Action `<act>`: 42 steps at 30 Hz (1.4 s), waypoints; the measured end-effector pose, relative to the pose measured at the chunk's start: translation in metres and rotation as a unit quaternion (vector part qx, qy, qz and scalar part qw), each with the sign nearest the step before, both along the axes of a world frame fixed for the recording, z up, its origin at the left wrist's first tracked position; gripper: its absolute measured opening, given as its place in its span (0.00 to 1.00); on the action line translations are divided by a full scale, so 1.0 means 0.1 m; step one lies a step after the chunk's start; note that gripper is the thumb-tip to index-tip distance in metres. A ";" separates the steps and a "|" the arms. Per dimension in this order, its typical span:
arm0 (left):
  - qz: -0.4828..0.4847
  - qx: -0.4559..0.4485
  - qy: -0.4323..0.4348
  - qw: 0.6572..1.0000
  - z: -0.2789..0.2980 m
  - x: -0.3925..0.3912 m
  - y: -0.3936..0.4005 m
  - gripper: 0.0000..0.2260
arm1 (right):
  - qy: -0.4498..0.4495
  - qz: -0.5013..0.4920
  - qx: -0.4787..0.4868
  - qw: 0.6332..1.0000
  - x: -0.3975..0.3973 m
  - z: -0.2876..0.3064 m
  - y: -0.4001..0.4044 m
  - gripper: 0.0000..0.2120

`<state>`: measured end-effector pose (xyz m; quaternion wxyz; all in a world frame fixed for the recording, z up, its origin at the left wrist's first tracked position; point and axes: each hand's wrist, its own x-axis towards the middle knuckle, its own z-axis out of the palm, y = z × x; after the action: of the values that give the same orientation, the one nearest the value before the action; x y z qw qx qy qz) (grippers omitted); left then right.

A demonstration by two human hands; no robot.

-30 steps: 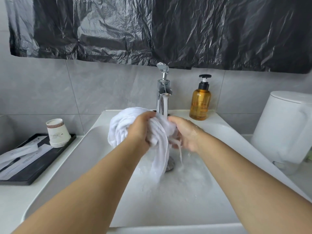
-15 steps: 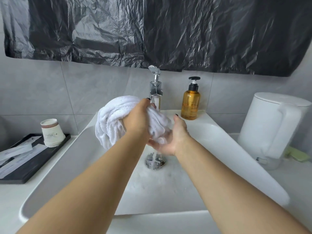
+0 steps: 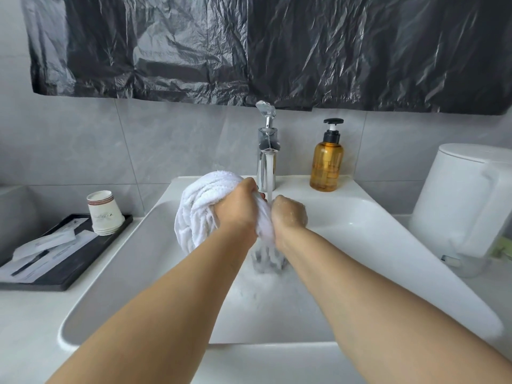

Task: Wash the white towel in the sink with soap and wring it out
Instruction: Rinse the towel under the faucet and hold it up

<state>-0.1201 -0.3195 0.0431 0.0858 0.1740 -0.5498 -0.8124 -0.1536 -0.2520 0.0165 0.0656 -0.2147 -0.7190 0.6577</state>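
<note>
Gripping the white towel (image 3: 205,206) over the sink (image 3: 360,245), the left hand (image 3: 238,212) and right hand (image 3: 289,214) curl their fingers around its bunched end under the running faucet (image 3: 267,151). Soaked, it likely handles heavy, limp and slippery; hold the twisted middle.

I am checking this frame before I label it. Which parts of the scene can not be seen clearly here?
All in the head view:
- Drain: hidden by falling water under the white towel.
- Fingers of the left hand and right hand: curled into the towel, out of sight.
- Print on the paper cups and the packets on the black tray: too small to read.
- White kettle: cut off by the right edge.
- Soap bottle label: not legible.
</note>
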 end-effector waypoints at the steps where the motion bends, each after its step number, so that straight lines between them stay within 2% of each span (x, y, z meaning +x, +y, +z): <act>1: -0.003 -0.006 0.002 1.000 0.00 0.01 0.00 0.04 | -0.004 -0.003 0.004 1.000 0.01 0.01 0.02 0.12; 3: -0.012 -0.029 0.008 0.999 0.01 0.03 0.02 0.06 | -0.013 -0.005 -0.024 1.000 0.06 0.01 0.05 0.11; 5: -0.027 -0.078 0.017 0.996 0.03 0.03 0.03 0.05 | -0.031 0.018 -0.093 0.995 0.10 -0.02 0.10 0.11; 8: -0.077 -0.192 0.008 0.978 0.15 0.04 0.00 0.11 | -0.064 0.085 -0.129 0.986 0.13 -0.01 0.19 0.10; 10: -0.131 -0.291 -0.018 0.948 0.25 0.07 -0.07 0.11 | -0.076 0.123 -0.107 0.984 0.11 0.02 0.25 0.11; 14: -0.207 -0.501 -0.052 0.839 0.20 0.16 -0.25 0.07 | -0.033 0.161 -0.146 0.976 0.10 0.08 0.24 0.10; 17: -0.197 -0.567 -0.054 0.798 0.00 0.14 -0.36 0.13 | 0.013 0.176 -0.169 0.970 0.11 0.10 0.16 0.10; 20: -0.199 -0.622 -0.046 0.756 -0.09 0.10 -0.42 0.19 | 0.053 0.133 -0.179 0.973 0.13 0.10 0.12 0.10; 22: -0.207 -0.653 -0.029 0.728 -0.10 0.12 -0.43 0.19 | 0.081 0.101 -0.129 0.983 0.15 0.12 0.12 0.10; 25: -0.242 -0.671 -0.001 0.701 -0.13 0.13 -0.44 0.15 | 0.159 0.023 0.031 0.987 0.14 0.29 0.17 0.15; 29: -0.278 -0.666 0.058 0.690 -0.18 0.12 -0.40 0.16 | 0.293 -0.048 0.170 0.940 0.03 0.87 0.28 0.17; 33: -0.271 -0.660 0.103 0.693 -0.23 0.03 -0.36 0.14 | 0.305 0.057 0.337 0.889 -0.15 1.36 0.26 0.21; 35: -0.258 -0.639 0.109 0.716 -0.25 -0.02 -0.36 0.08 | 0.269 0.119 0.409 0.864 -0.22 1.46 0.21 0.24; 37: -0.240 -0.611 0.106 0.747 -0.26 -0.04 -0.38 0.05 | 0.245 0.158 0.423 0.858 -0.28 1.48 0.16 0.24; 40: -0.223 -0.579 0.102 0.778 -0.25 -0.03 -0.42 0.05 | 0.273 0.138 0.441 0.844 -0.32 1.45 0.15 0.22; 42: -0.205 -0.530 0.098 0.817 -0.22 -0.03 -0.43 0.08 | 0.288 0.132 0.463 0.828 -0.30 1.39 0.16 0.21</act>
<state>-0.1230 -0.3622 0.0214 0.0499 -0.0957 -0.9071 -0.4068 -0.1837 -0.2360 0.1557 0.2742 0.1371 -0.9091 0.2821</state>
